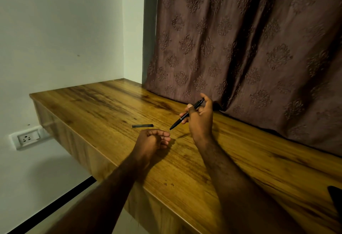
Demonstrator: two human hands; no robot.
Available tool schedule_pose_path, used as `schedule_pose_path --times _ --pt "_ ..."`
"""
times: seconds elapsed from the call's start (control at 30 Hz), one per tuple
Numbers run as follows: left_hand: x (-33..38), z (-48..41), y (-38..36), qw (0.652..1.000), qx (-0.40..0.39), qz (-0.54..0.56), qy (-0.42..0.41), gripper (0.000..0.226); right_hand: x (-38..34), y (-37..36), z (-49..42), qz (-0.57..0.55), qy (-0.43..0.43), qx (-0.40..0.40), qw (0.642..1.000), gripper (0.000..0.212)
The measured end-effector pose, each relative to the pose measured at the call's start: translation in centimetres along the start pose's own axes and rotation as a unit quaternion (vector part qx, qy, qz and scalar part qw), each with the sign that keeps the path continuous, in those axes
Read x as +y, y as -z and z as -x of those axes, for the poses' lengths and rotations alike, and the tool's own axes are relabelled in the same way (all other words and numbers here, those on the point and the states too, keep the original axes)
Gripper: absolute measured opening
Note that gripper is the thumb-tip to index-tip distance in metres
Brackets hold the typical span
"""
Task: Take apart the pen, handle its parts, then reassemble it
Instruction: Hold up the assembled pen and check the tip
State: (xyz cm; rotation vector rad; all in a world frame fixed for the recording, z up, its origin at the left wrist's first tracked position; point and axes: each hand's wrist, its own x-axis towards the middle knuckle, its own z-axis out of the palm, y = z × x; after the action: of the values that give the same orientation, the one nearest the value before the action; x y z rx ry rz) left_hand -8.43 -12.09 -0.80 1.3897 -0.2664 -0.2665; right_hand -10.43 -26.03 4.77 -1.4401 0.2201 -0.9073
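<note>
My right hand grips a slim black pen above the wooden desk, its tip pointing down and left. That tip almost meets the fingertips of my left hand, whose fingers are curled in; whether they pinch a small part I cannot tell. A short black pen piece lies flat on the desk just beyond my left hand, touched by neither hand.
A brown patterned curtain hangs along the desk's far edge, right behind my right hand. The desk's left edge drops off to the floor, with a wall socket below. A dark object pokes in at the right edge.
</note>
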Motion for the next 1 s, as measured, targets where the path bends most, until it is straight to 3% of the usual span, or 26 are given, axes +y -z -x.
schedule_pose_path --times 1.0 --pt "-0.19 -0.18 -0.02 1.000 0.005 -0.008 0.005 0.029 0.14 -0.33 0.67 0.017 0.047 0.024 0.998 0.043"
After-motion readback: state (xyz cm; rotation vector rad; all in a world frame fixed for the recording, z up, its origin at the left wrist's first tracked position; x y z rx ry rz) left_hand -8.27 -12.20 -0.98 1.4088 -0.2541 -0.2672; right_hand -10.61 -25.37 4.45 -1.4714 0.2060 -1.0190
